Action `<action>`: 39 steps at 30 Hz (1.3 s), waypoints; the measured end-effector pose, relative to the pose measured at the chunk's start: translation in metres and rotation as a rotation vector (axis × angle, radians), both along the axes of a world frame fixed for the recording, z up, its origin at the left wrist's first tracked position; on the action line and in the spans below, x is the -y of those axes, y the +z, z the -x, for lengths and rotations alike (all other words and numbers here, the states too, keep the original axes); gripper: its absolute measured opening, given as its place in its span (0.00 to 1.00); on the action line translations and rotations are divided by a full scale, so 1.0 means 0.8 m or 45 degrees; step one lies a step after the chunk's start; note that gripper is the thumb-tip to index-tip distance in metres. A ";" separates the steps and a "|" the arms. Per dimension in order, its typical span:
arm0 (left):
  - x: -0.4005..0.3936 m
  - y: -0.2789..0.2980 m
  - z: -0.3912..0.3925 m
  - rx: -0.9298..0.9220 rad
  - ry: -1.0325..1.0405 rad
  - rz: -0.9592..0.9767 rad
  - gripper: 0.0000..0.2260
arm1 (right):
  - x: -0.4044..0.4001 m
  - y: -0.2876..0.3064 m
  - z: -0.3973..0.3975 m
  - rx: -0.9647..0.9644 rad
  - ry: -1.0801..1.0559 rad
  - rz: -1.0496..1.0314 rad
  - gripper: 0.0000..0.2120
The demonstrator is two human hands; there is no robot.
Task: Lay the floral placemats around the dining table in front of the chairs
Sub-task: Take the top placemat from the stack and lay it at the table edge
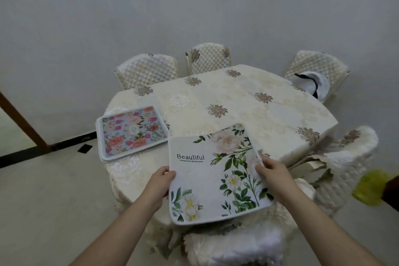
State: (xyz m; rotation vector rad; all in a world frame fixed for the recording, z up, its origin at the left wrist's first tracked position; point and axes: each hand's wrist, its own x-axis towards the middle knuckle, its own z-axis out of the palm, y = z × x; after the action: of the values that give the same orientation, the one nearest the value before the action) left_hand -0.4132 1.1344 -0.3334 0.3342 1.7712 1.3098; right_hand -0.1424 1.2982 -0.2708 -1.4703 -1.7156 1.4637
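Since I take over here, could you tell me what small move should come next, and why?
Probably lower the white placemat flat onto the table: both the left hand and right hand grip its edges, and its near edge overhangs above the near chair.

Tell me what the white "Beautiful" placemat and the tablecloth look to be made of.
The white placemat: likely a soft printed fabric or foam-backed mat, matte, since it bends where the hands hold it. The tablecloth: woven cream fabric with a slight sheen, apparently embroidered or jacquard, judging by raised brownish flower motifs.
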 end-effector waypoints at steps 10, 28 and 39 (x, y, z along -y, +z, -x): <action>-0.064 -0.046 0.025 0.030 0.025 0.116 0.08 | -0.100 -0.061 0.044 0.074 -0.015 0.149 0.09; -0.090 -0.121 -0.012 -0.174 0.570 0.339 0.08 | -0.223 -0.171 0.090 0.277 0.467 0.055 0.06; -0.102 -0.135 -0.009 -0.365 0.661 0.494 0.12 | -0.250 -0.210 0.102 0.576 0.735 -0.380 0.11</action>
State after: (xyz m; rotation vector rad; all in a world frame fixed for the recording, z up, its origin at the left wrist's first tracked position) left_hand -0.4062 1.2157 -0.4413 -0.1804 2.4131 1.2614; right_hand -0.2241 1.4982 -0.4387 -1.2621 -2.6718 1.0835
